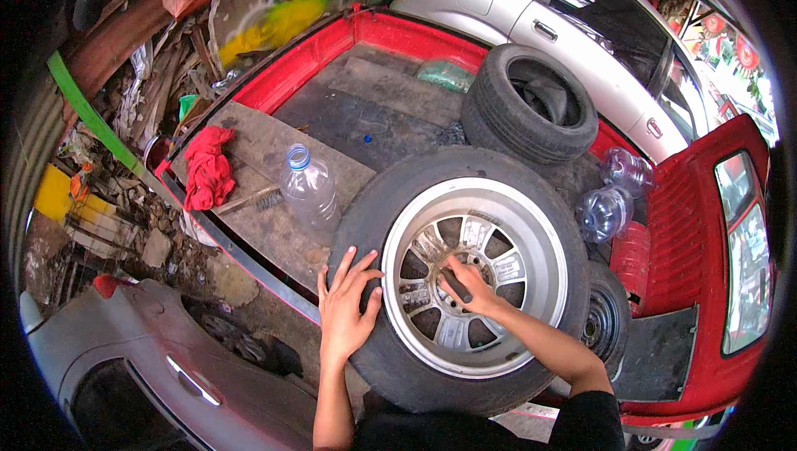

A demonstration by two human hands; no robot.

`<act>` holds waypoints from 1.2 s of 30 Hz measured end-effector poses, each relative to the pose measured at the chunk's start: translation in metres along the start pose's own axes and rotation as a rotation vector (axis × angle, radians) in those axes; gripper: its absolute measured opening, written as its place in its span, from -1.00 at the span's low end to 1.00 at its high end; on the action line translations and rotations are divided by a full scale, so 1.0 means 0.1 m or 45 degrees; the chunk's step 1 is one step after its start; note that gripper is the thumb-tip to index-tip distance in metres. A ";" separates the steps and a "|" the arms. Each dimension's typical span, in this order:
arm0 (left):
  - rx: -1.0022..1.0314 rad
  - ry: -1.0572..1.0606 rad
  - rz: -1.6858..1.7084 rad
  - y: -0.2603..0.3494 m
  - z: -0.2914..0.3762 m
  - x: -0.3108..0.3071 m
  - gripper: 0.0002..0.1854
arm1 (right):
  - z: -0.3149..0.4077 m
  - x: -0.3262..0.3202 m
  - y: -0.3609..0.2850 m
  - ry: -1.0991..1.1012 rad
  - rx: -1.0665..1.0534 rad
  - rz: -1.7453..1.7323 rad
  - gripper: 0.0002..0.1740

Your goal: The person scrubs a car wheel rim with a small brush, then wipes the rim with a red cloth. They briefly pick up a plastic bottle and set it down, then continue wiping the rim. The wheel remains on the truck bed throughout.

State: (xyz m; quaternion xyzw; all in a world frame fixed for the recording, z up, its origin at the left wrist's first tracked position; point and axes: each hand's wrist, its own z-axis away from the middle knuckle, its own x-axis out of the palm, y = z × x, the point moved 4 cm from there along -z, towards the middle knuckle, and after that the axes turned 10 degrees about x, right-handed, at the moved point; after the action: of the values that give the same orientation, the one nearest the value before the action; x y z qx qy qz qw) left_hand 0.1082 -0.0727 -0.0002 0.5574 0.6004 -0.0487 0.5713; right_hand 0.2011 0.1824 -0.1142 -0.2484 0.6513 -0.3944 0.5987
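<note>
Before me lies a black tire (448, 396) mounted on a silver alloy wheel (476, 371), its spokes and bare inner barrel facing up. My left hand (350, 308) rests spread on the tire's left sidewall and grips nothing. Over the grimy wheel hub, my right hand (472, 292) is closed around a dark tool handle (457, 286). The tool's working end is hidden, so its kind is unclear. An uncapped clear plastic bottle (309, 192) stands beyond the tire, to the left.
The red pickup bed (299, 80) holds a loose tire (529, 114), a steel spare wheel (604, 317), a red cloth (208, 167), a wire brush (252, 202) and plastic bottles (604, 211). A silver car (560, 40) stands behind; a grey car (149, 351) is at left.
</note>
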 end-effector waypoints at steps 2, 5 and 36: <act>-0.001 -0.002 0.002 0.00 0.00 0.00 -0.78 | 0.00 -0.02 0.01 0.134 -0.017 -0.009 -0.72; -0.009 -0.008 0.003 0.01 0.01 -0.01 -0.78 | 0.01 0.00 0.04 0.157 0.056 0.010 -0.73; -0.024 -0.006 -0.001 0.02 0.00 -0.01 -0.77 | -0.09 -0.20 0.10 -0.243 0.121 0.029 -0.67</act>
State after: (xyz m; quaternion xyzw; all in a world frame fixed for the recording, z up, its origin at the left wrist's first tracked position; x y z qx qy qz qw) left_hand 0.1088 -0.0725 0.0016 0.5516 0.5996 -0.0447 0.5781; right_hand 0.1966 0.2061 -0.1111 -0.2487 0.5748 -0.3924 0.6736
